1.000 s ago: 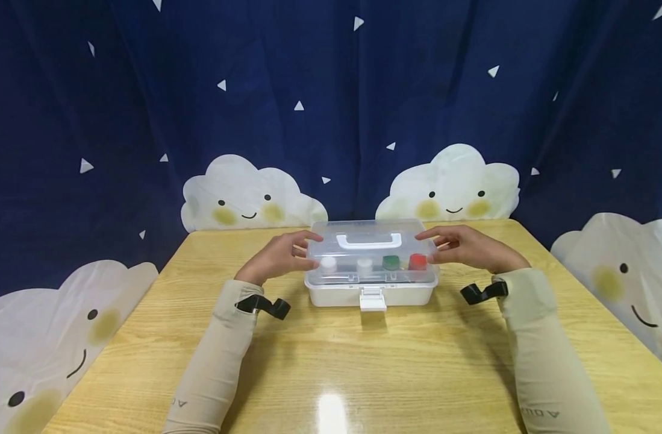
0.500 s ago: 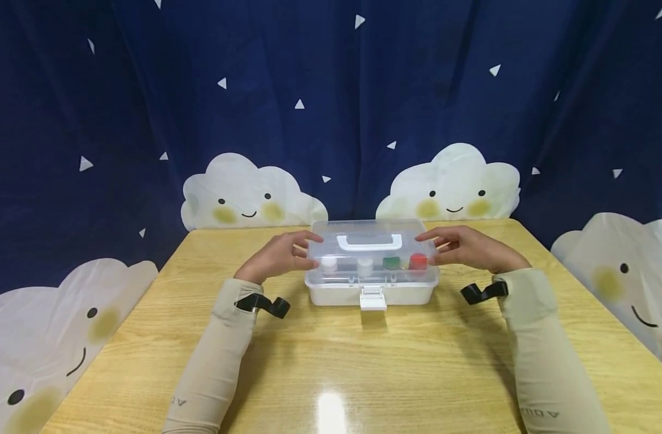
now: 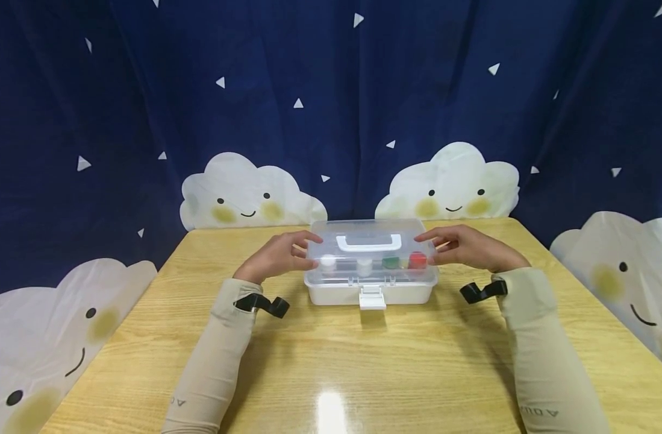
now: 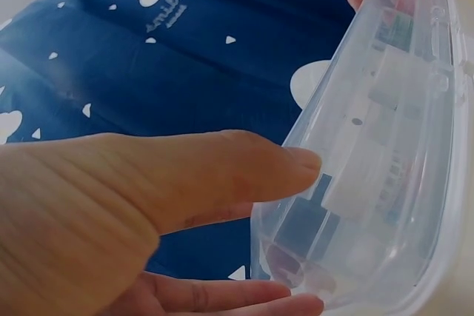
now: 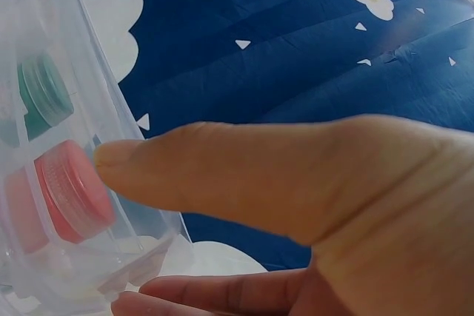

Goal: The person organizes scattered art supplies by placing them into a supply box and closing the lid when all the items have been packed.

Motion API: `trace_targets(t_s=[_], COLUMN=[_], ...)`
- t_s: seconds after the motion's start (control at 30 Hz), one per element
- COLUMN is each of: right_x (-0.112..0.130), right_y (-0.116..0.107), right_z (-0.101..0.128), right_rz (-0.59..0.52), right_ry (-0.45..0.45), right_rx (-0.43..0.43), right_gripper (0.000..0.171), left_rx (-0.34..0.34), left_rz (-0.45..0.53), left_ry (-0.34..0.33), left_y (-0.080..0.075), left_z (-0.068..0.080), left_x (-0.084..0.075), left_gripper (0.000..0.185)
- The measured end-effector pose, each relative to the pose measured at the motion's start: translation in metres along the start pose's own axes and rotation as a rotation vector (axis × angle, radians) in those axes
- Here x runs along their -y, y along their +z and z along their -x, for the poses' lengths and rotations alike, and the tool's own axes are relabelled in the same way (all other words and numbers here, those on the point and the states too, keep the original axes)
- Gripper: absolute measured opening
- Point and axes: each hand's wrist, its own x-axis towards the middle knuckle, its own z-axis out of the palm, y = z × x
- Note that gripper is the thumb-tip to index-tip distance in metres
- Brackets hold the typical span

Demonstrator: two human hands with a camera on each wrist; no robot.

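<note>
A plastic storage box with a clear lid (image 3: pixel 368 232) and a white base (image 3: pixel 336 295) stands on the wooden table. Its white handle (image 3: pixel 369 243) lies on top, and the front latch (image 3: pixel 371 298) is flipped outward. Through the lid show pale-capped containers (image 3: pixel 327 263), a green cap (image 3: pixel 390 262) and a red cap (image 3: pixel 417 260). My left hand (image 3: pixel 284 253) touches the lid's left end, thumb and fingers extended. On the right end, my right hand (image 3: pixel 466 247) mirrors it. The right wrist view shows its thumb (image 5: pixel 200 164) over the lid near the red cap.
The wooden table (image 3: pixel 396 367) extends in front of the box. Behind it hangs a dark blue curtain (image 3: pixel 358 108) with white clouds and triangles. Black wrist mounts (image 3: pixel 262 304) stick out from both sleeves.
</note>
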Motion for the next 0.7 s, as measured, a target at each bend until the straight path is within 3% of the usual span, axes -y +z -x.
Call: trace_targets(t_s=[0.7], right_x=[-0.0021], right_y=[-0.0014], right_z=[-0.0007], right_rz=[-0.008], right_ry=[-0.003], right_rx=[0.027], right_gripper=[0.049], left_rx=[0.014], left_rz=[-0.008], left_ry=[0.006], left_y=[0.0005], left_z=[0.0010], left_x=[-0.0003], left_gripper=[0.049])
